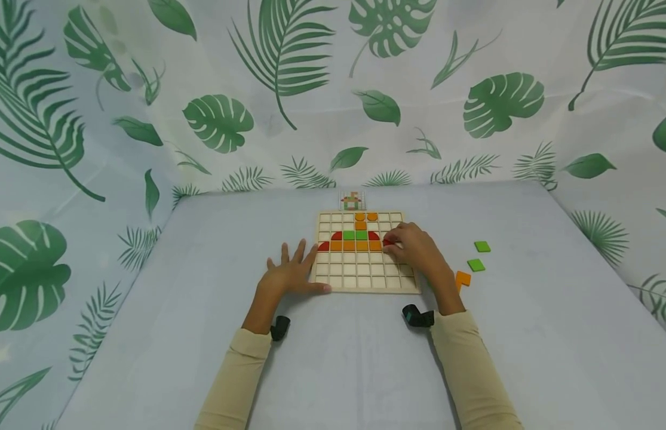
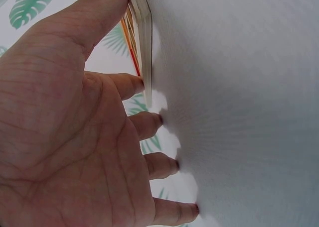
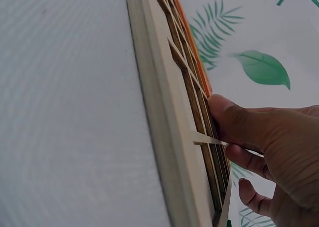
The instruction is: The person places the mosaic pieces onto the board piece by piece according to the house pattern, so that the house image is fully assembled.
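Note:
A wooden grid board (image 1: 363,270) lies on the table, with red, green and orange flat pieces set in its upper half. My right hand (image 1: 419,248) pinches a red piece (image 1: 387,242) at the right end of the row of orange squares (image 1: 349,245). In the right wrist view the thumb and fingertips (image 3: 219,103) are down at the board's cells, and the piece is hidden. Spread out, my left hand (image 1: 289,276) has its thumb and index finger touching the board's left edge. The left wrist view shows its other fingertips (image 2: 158,119) resting on the table.
A small pattern card (image 1: 352,200) lies just behind the board. To the right, two loose green squares (image 1: 482,246) and an orange piece (image 1: 463,278) lie on the table, partly behind the right forearm. Leaf-printed cloth walls (image 1: 311,137) enclose the table's back and sides.

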Demonstrator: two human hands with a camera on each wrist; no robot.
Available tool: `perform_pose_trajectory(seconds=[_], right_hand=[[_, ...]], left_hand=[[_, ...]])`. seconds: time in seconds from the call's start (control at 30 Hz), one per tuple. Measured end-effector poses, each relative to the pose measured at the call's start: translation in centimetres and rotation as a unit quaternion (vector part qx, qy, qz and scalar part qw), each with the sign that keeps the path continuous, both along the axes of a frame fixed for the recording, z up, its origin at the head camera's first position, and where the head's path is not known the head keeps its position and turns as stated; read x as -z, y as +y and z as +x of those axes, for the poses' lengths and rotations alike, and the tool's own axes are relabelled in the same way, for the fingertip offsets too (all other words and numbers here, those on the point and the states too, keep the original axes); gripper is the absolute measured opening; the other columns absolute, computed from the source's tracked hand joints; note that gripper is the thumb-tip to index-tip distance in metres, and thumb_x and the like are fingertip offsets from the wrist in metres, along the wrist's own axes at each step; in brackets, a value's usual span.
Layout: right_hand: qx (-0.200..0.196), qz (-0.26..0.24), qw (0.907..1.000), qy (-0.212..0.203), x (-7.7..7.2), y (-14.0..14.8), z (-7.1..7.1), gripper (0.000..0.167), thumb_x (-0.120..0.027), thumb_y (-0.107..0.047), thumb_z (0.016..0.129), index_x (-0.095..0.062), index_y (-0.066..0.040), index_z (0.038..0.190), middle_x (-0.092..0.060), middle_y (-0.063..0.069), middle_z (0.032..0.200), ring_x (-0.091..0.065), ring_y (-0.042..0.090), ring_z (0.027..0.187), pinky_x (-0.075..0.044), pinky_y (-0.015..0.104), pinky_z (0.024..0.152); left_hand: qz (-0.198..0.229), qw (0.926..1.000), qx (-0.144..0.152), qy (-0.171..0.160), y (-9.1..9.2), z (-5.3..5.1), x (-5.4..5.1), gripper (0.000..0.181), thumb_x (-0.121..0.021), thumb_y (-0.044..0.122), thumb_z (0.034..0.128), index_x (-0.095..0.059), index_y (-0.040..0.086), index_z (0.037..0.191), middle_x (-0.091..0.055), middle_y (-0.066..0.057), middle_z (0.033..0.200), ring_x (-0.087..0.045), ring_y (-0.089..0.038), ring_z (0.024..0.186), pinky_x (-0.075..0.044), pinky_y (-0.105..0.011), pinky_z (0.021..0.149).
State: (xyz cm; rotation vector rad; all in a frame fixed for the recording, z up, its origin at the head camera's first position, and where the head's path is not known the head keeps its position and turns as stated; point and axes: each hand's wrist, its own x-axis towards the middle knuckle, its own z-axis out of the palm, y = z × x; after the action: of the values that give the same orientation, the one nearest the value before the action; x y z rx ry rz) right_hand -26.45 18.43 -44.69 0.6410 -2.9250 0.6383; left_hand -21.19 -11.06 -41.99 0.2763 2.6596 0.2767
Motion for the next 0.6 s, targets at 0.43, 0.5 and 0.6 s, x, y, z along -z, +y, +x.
perform_pose_trajectory(seconds=[0.43, 0.5, 0.6], right_hand=[[-0.013, -0.013, 0.9992, -0.035, -0.3, 0.18, -0.17, 0.027, -0.074, -0.02, 0.087, -0.072, -0.001, 0.107, -0.069, 0.014, 0.105, -0.06, 0.031, 0.1, -0.05, 0.047, 0.088], [-0.013, -0.015, 0.9991, -0.037, -0.25, 0.2, -0.24, 0.026, -0.074, -0.019, 0.087, -0.072, -0.001, 0.106, -0.069, 0.014, 0.104, -0.061, 0.031, 0.099, -0.051, 0.047, 0.087], [-0.012, -0.019, 0.999, -0.04, -0.22, 0.22, -0.3, 0.025, -0.074, -0.018, 0.087, -0.072, -0.001, 0.106, -0.069, 0.014, 0.104, -0.061, 0.03, 0.099, -0.051, 0.047, 0.087]], left_hand=[[0.007, 1.0, -0.003, -0.004, 0.03, -0.03, -0.13, 0.104, -0.062, 0.068, 0.0824, -0.006, 0.024, 0.159, 0.006, -0.01, 0.166, 0.011, -0.047, 0.148, -0.008, -0.074, 0.111], [0.009, 0.9999, -0.005, -0.005, 0.05, -0.04, -0.15, 0.104, -0.062, 0.067, 0.0823, -0.007, 0.024, 0.159, 0.006, -0.01, 0.166, 0.011, -0.047, 0.148, -0.008, -0.074, 0.111], [0.01, 0.9999, -0.005, -0.005, 0.04, -0.04, -0.17, 0.104, -0.062, 0.067, 0.0821, -0.007, 0.024, 0.159, 0.006, -0.01, 0.166, 0.011, -0.047, 0.148, -0.008, -0.074, 0.111]])
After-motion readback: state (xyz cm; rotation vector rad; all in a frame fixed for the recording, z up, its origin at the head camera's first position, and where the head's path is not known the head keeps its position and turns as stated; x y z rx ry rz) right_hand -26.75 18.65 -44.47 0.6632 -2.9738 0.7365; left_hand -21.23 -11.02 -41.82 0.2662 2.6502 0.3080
